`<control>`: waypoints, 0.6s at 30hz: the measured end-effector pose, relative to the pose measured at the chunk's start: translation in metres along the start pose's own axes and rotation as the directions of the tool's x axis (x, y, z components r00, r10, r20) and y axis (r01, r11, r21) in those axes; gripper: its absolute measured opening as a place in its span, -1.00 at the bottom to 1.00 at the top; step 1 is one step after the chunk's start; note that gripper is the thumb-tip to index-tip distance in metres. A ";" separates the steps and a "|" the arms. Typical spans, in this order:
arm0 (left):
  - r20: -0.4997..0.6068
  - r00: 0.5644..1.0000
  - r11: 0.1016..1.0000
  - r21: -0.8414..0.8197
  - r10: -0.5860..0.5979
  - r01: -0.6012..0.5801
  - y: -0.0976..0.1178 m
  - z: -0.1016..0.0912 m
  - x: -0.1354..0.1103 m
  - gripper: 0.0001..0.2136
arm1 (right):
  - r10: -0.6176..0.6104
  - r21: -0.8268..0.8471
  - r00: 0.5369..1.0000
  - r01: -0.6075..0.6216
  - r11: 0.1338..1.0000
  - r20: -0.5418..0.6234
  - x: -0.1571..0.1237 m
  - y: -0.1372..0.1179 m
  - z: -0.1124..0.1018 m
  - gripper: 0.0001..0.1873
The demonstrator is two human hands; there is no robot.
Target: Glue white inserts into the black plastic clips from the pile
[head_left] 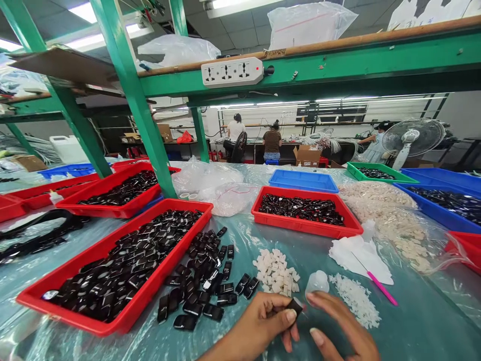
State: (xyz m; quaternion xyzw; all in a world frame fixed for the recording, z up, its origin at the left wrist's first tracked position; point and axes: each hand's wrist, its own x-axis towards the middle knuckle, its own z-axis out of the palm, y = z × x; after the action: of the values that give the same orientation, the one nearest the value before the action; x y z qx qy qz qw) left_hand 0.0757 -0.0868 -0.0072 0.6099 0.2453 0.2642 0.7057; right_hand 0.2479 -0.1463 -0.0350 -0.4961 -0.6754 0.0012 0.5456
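My left hand (261, 321) pinches a small black plastic casing (296, 307) between thumb and fingers. My right hand (343, 318) is just to the right of it, thumb and fingers apart, with nothing visible in them. Beyond my hands lies a heap of small cream-white pieces (277, 271). A translucent little container (317, 282) stands just past my right fingertips, with a scatter of tiny white bits (356, 301) beside it. To the left, loose black casings (203, 281) are spread over the table.
A large red tray (124, 326) full of black casings lies left, and another red tray (304, 228) of black parts stands behind. A pink-handled pick (381, 288) rests partly on a white cloth (353, 255). A green shelf frame (135, 100) rises overhead. Several people sit far back.
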 end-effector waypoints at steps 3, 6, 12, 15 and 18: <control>-0.031 0.999 1.000 0.013 -0.028 0.028 0.000 0.001 0.000 -0.54 | -0.033 -0.201 0.997 0.020 0.979 -0.064 0.013 0.015 -0.024 -0.92; -0.053 0.998 0.999 0.015 -0.045 0.046 -0.001 0.000 0.000 -0.52 | 0.038 -0.421 0.999 -0.027 0.907 0.018 0.025 0.034 -0.042 -0.84; -0.046 0.998 0.999 0.028 -0.041 0.042 -0.005 -0.004 0.000 -0.55 | 0.227 -0.671 0.948 -0.019 0.741 0.224 0.026 0.056 -0.046 -0.84; -0.040 0.998 0.999 0.034 -0.039 0.040 -0.006 -0.003 -0.001 -0.57 | 0.221 -0.694 0.944 0.012 0.719 0.245 0.022 0.057 -0.043 -0.84; -0.038 0.999 0.998 0.044 -0.034 0.035 -0.006 -0.002 -0.002 -0.60 | 0.214 -0.694 0.945 0.018 0.719 0.246 0.023 0.056 -0.044 -0.80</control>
State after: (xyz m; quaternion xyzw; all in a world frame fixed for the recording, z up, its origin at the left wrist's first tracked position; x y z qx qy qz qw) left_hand 0.0734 -0.0869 -0.0132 0.6162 0.2746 0.2577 0.6917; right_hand 0.3195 -0.1264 -0.0310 -0.6917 -0.6764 -0.1424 0.2092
